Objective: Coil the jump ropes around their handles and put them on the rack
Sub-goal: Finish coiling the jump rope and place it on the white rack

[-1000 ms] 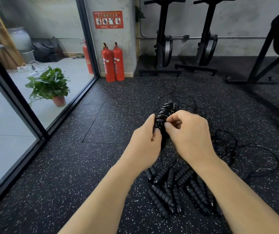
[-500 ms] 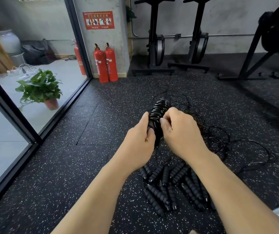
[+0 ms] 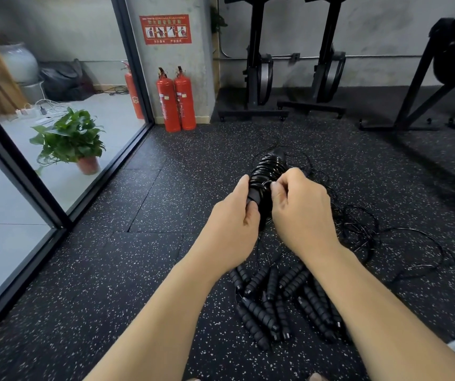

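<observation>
Speckled gym floor (handles heaped); left hand grips, right hand pinches coiled rope.

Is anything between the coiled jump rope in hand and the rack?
No rack is in view, so that path cannot be judged. The left hand and right hand hold the coiled jump rope; loose ropes sprawl on the floor beyond.

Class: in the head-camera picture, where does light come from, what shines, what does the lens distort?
Head view: daylight enters through the glass wall at left; highlights gleam on the black coiled jump rope gripped by left hand and right hand; the wide-angle lens stretches the forearms.
</observation>
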Motion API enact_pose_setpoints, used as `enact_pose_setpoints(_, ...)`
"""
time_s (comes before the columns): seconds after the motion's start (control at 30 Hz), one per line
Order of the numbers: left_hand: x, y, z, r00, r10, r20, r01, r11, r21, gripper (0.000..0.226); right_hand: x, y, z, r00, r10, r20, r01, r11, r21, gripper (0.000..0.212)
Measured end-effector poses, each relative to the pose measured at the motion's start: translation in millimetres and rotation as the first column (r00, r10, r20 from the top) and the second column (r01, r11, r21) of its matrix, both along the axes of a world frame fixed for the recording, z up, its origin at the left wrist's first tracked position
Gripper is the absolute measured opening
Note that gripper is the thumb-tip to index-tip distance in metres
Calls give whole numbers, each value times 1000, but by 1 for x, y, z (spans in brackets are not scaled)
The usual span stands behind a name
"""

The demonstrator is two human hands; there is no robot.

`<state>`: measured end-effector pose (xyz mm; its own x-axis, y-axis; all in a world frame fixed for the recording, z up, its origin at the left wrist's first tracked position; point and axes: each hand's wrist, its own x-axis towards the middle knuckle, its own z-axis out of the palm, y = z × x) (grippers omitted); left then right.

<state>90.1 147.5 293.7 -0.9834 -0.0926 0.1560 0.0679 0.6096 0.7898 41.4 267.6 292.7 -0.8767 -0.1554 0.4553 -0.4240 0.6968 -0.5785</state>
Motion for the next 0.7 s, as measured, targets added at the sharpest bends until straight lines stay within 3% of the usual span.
enact_pose_setpoints(0.27,-6,-3,-5,998,58,17,-59,997,57,52,-6,-6,-5,999,8,-53,-11,998,-60,18)
enact_pose_setpoints(0.47,-14,-9,-13,989,108,102,-132,955,267,56,-21,7,3,995,-41,94,69,943,-327,15)
enact_pose_setpoints(0.57,-19,-10,-18,984,125,127,-165,909,383,68,-24,9,-4,955,-2,297,147,871,-468,8)
enact_pose_setpoints(0.7,-28,-11,-31,981,144,129,-191,838,510,83,-22,8,-8,727,314,611,236,722,-651,25)
